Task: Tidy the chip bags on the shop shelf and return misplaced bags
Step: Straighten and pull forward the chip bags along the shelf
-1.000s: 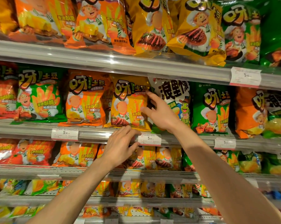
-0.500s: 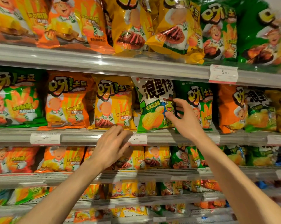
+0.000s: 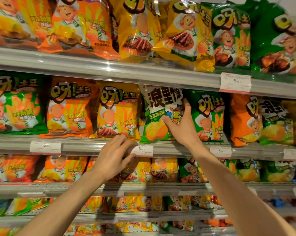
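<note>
Centre frame, the right hand (image 3: 182, 126) pinches the right edge of a white-and-green chip bag (image 3: 159, 114), seemingly misplaced among yellow and green rows. The left hand (image 3: 114, 158) hovers loosely open at the shelf rail (image 3: 79, 147).

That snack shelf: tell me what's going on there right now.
A person is tidying chip bags. Their right hand is on the white and green frog bag, which stands on the middle shelf between a yellow bag and a green bag of another brand, so it looks misplaced. The thumb lies across its front and the fingers reach round its right edge. The left hand hovers, loosely curled, by a price tag on the shelf rail, holding nothing.
</note>
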A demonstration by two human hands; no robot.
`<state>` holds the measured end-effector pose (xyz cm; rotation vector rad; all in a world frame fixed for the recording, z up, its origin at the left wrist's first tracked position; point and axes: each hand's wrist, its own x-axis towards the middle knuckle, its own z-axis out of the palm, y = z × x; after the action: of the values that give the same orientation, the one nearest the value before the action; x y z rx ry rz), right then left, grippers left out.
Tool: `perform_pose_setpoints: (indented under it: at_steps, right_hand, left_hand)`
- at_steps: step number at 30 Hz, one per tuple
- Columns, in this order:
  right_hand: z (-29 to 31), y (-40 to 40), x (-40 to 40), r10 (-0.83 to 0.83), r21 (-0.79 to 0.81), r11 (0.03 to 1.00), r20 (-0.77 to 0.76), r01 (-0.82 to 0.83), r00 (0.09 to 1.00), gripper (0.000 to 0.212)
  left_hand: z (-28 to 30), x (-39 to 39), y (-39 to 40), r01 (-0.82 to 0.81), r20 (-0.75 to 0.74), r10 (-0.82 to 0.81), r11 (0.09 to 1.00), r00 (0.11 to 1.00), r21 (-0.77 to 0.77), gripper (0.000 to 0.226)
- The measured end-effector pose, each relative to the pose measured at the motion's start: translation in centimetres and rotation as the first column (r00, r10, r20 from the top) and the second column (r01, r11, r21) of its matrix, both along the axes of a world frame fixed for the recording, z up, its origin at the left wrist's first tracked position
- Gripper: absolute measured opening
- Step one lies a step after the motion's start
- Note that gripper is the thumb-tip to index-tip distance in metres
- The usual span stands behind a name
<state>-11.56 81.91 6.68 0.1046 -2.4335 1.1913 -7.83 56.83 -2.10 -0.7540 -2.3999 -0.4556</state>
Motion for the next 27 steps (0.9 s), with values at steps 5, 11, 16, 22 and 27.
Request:
perform_pose_setpoints:
  at_steps: [5, 11, 16, 22, 27]
  right_hand:
    - [0.4, 1.5, -0.4, 0.200, 0.032, 0.979, 0.085, -0.203, 0.976, 0.100]
    - [0.2, 1.0, -0.4, 0.176, 0.044, 0.983, 0.045, -0.178, 0.983, 0.102]
    - [0.4, 0.3, -0.7, 0.141, 0.066, 0.987, 0.079, -0.146, 0.987, 0.103]
    - [-0.5, 0.0, -0.3, 0.114, 0.069, 0.991, 0.029, -0.115, 0.993, 0.107]
    - [-0.6, -0.3, -0.1, 0.094, 0.054, 0.994, 0.023, -0.095, 0.995, 0.105]
  left_hand:
    - [0.1, 0.0, 0.0, -0.003, 0.006, 0.003, 1.000, 1.000, 0.001, 0.032]
    - [0.1, 0.1, -0.1, 0.010, 0.030, -0.010, 1.000, 1.000, 0.020, 0.031]
    - [0.4, 0.1, -0.3, 0.023, 0.040, -0.024, 0.999, 0.999, 0.028, 0.028]
    - [0.3, 0.1, -0.4, 0.027, 0.031, -0.028, 1.000, 0.999, 0.016, 0.029]
    - [0.3, 0.1, -0.4, 0.031, 0.049, -0.032, 0.999, 0.998, 0.039, 0.027]
